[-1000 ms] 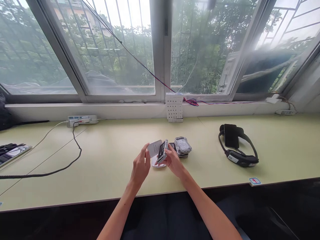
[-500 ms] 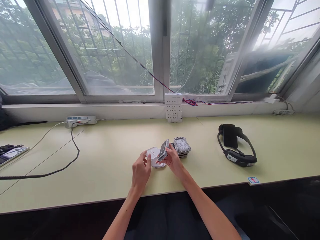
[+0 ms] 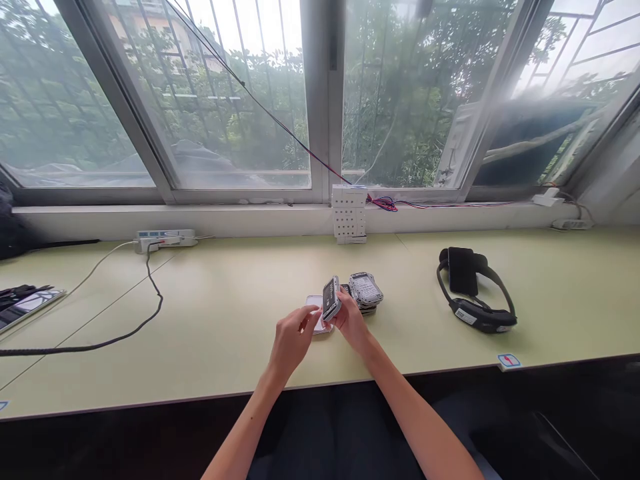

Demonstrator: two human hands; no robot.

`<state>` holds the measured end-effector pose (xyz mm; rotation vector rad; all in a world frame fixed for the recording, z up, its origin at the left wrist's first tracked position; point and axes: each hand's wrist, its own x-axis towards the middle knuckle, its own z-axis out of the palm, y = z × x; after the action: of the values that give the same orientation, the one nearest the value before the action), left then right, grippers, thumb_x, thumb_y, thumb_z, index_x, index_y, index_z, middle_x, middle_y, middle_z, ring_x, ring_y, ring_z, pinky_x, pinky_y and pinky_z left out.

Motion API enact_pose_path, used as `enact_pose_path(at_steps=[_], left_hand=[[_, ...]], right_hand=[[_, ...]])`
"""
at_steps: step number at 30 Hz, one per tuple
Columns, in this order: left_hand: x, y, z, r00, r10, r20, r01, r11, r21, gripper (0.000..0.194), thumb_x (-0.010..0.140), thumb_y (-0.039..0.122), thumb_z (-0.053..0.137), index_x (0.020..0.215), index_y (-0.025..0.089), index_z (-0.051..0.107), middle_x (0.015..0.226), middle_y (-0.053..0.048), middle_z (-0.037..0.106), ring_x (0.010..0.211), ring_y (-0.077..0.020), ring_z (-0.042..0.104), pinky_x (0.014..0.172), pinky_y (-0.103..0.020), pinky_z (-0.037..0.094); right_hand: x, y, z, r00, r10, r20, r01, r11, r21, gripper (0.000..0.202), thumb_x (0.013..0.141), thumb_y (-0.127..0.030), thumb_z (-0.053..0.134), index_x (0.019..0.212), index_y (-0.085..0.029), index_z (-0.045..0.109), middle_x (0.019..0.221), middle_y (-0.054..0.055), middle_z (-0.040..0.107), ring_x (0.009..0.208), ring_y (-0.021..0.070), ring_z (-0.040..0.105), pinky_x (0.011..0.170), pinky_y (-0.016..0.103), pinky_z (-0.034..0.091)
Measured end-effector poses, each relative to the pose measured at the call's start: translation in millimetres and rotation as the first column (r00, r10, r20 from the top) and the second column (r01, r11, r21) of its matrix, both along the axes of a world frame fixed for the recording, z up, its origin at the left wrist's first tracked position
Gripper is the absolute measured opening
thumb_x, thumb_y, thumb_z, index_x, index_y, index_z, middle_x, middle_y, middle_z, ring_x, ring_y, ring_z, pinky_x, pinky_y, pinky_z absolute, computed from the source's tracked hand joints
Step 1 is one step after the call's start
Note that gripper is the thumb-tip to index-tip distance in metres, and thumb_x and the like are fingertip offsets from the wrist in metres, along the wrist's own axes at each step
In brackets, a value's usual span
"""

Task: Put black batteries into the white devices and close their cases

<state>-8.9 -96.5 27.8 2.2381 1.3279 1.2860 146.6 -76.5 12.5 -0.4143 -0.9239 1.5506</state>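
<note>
- Dark cable (image 3: 155, 307) curling across the desk (image 3: 220, 300), wide room to its right!
- Left hand (image 3: 294, 337) near the lower edge of the device (image 3: 331, 298), fingers bunched (pinching or just touching? can't tell).
- Right hand (image 3: 353, 325), fingers clamped on the device, tilted above a white piece (image 3: 315, 301).
- Stack (image 3: 366, 290) just beside; headset (image 3: 483, 319) well apart, open desk between.

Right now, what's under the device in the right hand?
A flat white piece below-left, partly covered by the device and left hand; whether anything lies beneath it can't be seen.
</note>
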Motion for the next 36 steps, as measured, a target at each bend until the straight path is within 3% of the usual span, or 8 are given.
enact_pose_path(at_steps=[9, 19, 28, 32, 36], left_hand=[[0.8, 10.6, 3.2, 0.996, -0.074, -0.059, 0.078, 0.994, 0.075, 0.018, 0.091, 0.035, 0.057, 0.098, 0.021, 0.067, 0.079, -0.001, 0.067, 0.062, -0.0103, 0.057, 0.060, -0.022, 0.047], [-7.2, 10.2, 4.0, 0.976, -0.197, -0.097, 0.211, 0.962, 0.172, 0.026, 0.091, 0.022, 0.055, 0.117, 0.023, 0.057, 0.104, -0.006, 0.065, 0.073, -0.0108, 0.060, 0.062, -0.023, 0.052], [-6.6, 15.4, -1.9, 0.964, -0.147, -0.221, 0.222, 0.905, 0.362, 0.038, 0.091, 0.011, 0.047, 0.124, 0.027, 0.054, 0.118, -0.008, 0.062, 0.087, -0.0136, 0.065, 0.072, -0.026, 0.054], [-10.4, 18.4, -4.2, 0.964, -0.125, -0.237, 0.203, 0.917, 0.344, 0.045, 0.092, 0.009, 0.039, 0.130, 0.029, 0.053, 0.124, -0.008, 0.060, 0.080, -0.0115, 0.065, 0.071, -0.026, 0.054], [-11.2, 19.5, -6.3, 0.973, -0.127, -0.192, 0.184, 0.930, 0.318, 0.044, 0.094, 0.012, 0.040, 0.134, 0.027, 0.051, 0.127, -0.010, 0.060, 0.096, -0.0159, 0.066, 0.081, -0.030, 0.055]], right_hand=[[-0.1, 0.7, -2.4, 0.999, 0.018, 0.035, -0.018, 1.000, 0.017, 0.023, 0.089, -0.037, 0.054, 0.106, -0.021, 0.051, 0.065, -0.004, 0.058, 0.044, 0.0129, 0.058, 0.041, 0.023, 0.047], [-1.2, 1.9, -5.8, 0.990, -0.003, 0.138, 0.007, 1.000, -0.024, 0.049, 0.084, -0.039, 0.060, 0.126, -0.020, 0.044, 0.065, -0.003, 0.062, 0.044, 0.0146, 0.059, 0.040, 0.024, 0.047], [-2.4, 2.1, -6.0, 0.988, -0.030, 0.149, 0.036, 0.999, -0.036, 0.058, 0.084, -0.042, 0.062, 0.131, -0.019, 0.039, 0.065, -0.001, 0.065, 0.046, 0.0156, 0.060, 0.043, 0.026, 0.048], [-3.5, 2.5, -6.1, 0.988, -0.034, 0.153, 0.041, 0.998, -0.040, 0.061, 0.083, -0.043, 0.062, 0.133, -0.018, 0.037, 0.060, -0.003, 0.062, 0.044, 0.0167, 0.061, 0.043, 0.026, 0.048], [-4.3, 2.0, -6.2, 0.987, -0.018, 0.160, 0.025, 0.999, -0.041, 0.062, 0.082, -0.044, 0.062, 0.133, -0.019, 0.038, 0.066, -0.002, 0.064, 0.045, 0.0156, 0.061, 0.044, 0.026, 0.050]])
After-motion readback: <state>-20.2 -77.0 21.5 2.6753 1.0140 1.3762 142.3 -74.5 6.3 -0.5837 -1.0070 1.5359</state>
